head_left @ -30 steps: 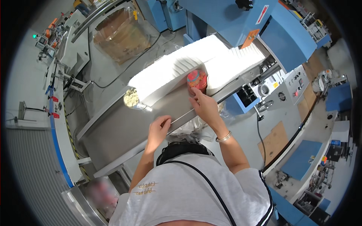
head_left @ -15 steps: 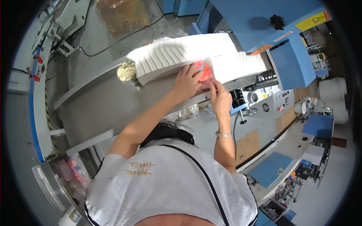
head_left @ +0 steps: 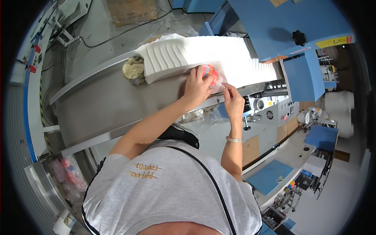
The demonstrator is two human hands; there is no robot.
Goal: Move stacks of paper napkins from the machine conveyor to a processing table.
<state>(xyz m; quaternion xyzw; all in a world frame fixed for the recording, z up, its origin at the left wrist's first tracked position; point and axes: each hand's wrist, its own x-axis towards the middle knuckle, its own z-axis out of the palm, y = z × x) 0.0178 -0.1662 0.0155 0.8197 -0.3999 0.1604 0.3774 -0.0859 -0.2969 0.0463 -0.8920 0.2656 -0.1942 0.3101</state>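
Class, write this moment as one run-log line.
left hand: touching red patterned round item | right hand: beside it | white ribbed stack: beyond it

L fingers (head_left: 193, 76) curved, R fingers (head_left: 227, 94) pinched

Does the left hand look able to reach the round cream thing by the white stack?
Probably yes, once the left hand leaves the red item: bare metal tabletop lies open before the round cream thing.

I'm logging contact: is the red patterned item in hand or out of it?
In hand, it seems: the left hand has its fingers against the red patterned item. How firmly, I cannot tell.
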